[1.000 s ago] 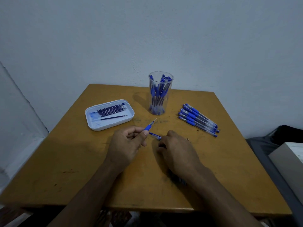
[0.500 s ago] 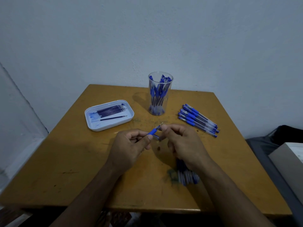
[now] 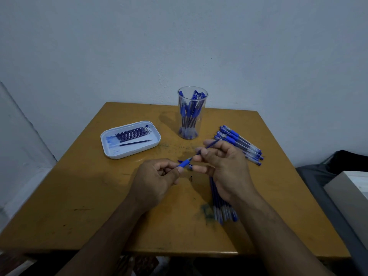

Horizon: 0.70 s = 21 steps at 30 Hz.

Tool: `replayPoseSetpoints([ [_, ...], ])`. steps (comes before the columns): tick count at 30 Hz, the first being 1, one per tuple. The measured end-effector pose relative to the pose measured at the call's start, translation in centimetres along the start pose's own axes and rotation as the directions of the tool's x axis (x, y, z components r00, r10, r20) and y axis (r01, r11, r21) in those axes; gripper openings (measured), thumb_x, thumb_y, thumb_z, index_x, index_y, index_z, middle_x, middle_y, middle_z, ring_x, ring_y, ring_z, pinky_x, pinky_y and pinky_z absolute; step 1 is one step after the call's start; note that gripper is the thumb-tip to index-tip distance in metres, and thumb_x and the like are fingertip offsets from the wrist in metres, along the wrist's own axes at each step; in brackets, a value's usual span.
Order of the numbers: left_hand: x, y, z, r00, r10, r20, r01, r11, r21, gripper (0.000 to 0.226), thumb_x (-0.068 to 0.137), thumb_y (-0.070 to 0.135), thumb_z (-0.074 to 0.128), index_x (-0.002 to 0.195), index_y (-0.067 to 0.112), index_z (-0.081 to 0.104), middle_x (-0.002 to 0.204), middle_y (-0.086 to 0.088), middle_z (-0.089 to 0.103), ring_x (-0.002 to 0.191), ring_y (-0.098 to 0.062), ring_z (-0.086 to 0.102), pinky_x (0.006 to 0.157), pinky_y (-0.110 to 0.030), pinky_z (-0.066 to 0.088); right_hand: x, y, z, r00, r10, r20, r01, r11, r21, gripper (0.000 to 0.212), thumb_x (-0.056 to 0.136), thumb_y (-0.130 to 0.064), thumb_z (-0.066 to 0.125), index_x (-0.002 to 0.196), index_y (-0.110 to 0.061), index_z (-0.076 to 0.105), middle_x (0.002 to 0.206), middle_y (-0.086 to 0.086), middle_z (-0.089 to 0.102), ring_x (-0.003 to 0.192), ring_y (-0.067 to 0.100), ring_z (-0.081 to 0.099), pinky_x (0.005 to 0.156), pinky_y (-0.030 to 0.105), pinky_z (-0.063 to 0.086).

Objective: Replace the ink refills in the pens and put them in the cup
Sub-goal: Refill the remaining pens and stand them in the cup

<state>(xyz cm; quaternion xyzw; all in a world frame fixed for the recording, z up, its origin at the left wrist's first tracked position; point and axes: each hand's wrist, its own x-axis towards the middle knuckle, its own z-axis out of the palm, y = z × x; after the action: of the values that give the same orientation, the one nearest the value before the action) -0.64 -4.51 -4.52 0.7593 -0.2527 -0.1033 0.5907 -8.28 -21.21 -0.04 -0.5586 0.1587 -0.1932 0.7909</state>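
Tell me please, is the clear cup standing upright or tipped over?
Upright: the cup stands on its base on the table, pens inside.

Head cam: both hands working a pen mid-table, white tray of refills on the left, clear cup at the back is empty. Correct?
Not quite. The head view shows the clear cup already holding a bunch of blue pens, not empty. The rest stands: the left hand and right hand are working a pen mid-table, and the white tray of refills sits on the left.
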Motion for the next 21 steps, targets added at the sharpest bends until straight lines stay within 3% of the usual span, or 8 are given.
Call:
replayPoseSetpoints([
  [4, 0.1, -0.1, -0.3, 1.000, -0.013, -0.003, 0.013, 0.998, 0.056, 0.006, 0.093, 0.025, 0.070, 0.094, 0.028, 0.076, 0.075, -0.001, 0.074, 0.068, -0.015, 0.068, 0.061, -0.023, 0.054, 1.0, -0.7, -1.3, 0.979, -0.132, -0.153, 0.115, 0.987, -0.111, 0.018, 0.099, -0.002, 0.059, 0.114, -0.005, 0.068, 0.089, 0.010, 0.072, 0.074, 0.014, 0.064, 0.054, 0.025, 0.051],
  [7, 0.3, -0.3, -0.6, 0.998, -0.036, -0.044, 0.039, 0.998, 0.058, 0.005, 0.094, 0.027, 0.070, 0.093, 0.028, 0.075, 0.074, 0.000, 0.073, 0.063, -0.007, 0.065, 0.058, -0.018, 0.049, 1.7, -2.4, -3.3, 0.968, -0.114, -0.223, 0.044, 0.954, -0.295, 0.017, 0.101, -0.006, 0.059, 0.110, -0.010, 0.073, 0.079, 0.002, 0.067, 0.066, 0.009, 0.060, 0.052, 0.025, 0.045],
  [9, 0.2, -0.3, -0.6, 0.999, -0.030, -0.038, 0.033, 0.997, 0.070, 0.005, 0.094, 0.027, 0.070, 0.094, 0.028, 0.075, 0.075, -0.001, 0.073, 0.064, -0.008, 0.065, 0.059, -0.020, 0.050, 1.5, -2.8, -4.6, 0.986, -0.041, -0.161, -0.054, 0.838, -0.544, 0.013, 0.099, -0.008, 0.062, 0.097, -0.010, 0.074, 0.076, 0.003, 0.065, 0.065, 0.013, 0.059, 0.053, 0.027, 0.046],
  [11, 0.2, -0.3, -0.5, 0.999, -0.023, -0.024, 0.025, 0.996, 0.089, 0.005, 0.094, 0.027, 0.070, 0.095, 0.028, 0.075, 0.076, -0.001, 0.074, 0.069, -0.013, 0.068, 0.062, -0.022, 0.054, 1.3, -2.7, -5.5, 0.992, 0.034, -0.124, -0.117, 0.642, -0.758, 0.014, 0.098, -0.010, 0.064, 0.090, -0.008, 0.075, 0.076, 0.007, 0.067, 0.066, 0.016, 0.060, 0.055, 0.030, 0.049],
  [13, 0.2, -0.3, -0.4, 0.999, -0.028, -0.029, 0.030, 0.995, 0.097, 0.005, 0.094, 0.027, 0.070, 0.095, 0.028, 0.076, 0.076, 0.000, 0.074, 0.068, -0.011, 0.068, 0.061, -0.018, 0.052, 1.3, -2.3, -6.2, 0.990, 0.042, -0.135, -0.140, 0.428, -0.893, 0.011, 0.097, -0.016, 0.068, 0.101, -0.012, 0.077, 0.087, 0.005, 0.074, 0.073, 0.015, 0.068, 0.063, 0.035, 0.058],
  [15, 0.3, -0.2, -0.3, 0.999, -0.034, -0.041, 0.037, 0.995, 0.088, 0.005, 0.094, 0.026, 0.070, 0.094, 0.027, 0.075, 0.074, 0.000, 0.073, 0.061, -0.004, 0.063, 0.057, -0.015, 0.048, 1.3, -2.0, -6.6, 0.985, 0.027, -0.170, -0.170, 0.309, -0.936, 0.021, 0.096, -0.020, 0.069, 0.115, -0.014, 0.074, 0.098, 0.003, 0.074, 0.082, 0.015, 0.070, 0.072, 0.036, 0.061],
  [18, 0.3, -0.1, -0.3, 0.998, -0.042, -0.045, 0.046, 0.996, 0.081, 0.006, 0.094, 0.026, 0.070, 0.095, 0.025, 0.076, 0.073, -0.002, 0.073, 0.057, 0.000, 0.059, 0.054, -0.014, 0.045, 0.3, -2.1, -6.8, 0.985, 0.084, -0.154, -0.166, 0.171, -0.971, 0.017, 0.100, -0.021, 0.062, 0.108, -0.016, 0.076, 0.090, 0.000, 0.072, 0.076, 0.009, 0.065, 0.061, 0.020, 0.053],
  [21, 0.4, 0.0, -0.2, 0.998, -0.050, -0.039, 0.053, 0.995, 0.080, 0.006, 0.094, 0.026, 0.070, 0.096, 0.025, 0.076, 0.074, -0.002, 0.073, 0.057, 0.000, 0.059, 0.054, -0.016, 0.045, -0.3, -1.8, -7.0, 0.982, 0.103, -0.160, -0.171, 0.107, -0.979, 0.016, 0.100, -0.022, 0.062, 0.105, -0.018, 0.077, 0.087, 0.001, 0.074, 0.074, 0.011, 0.070, 0.060, 0.021, 0.056],
])
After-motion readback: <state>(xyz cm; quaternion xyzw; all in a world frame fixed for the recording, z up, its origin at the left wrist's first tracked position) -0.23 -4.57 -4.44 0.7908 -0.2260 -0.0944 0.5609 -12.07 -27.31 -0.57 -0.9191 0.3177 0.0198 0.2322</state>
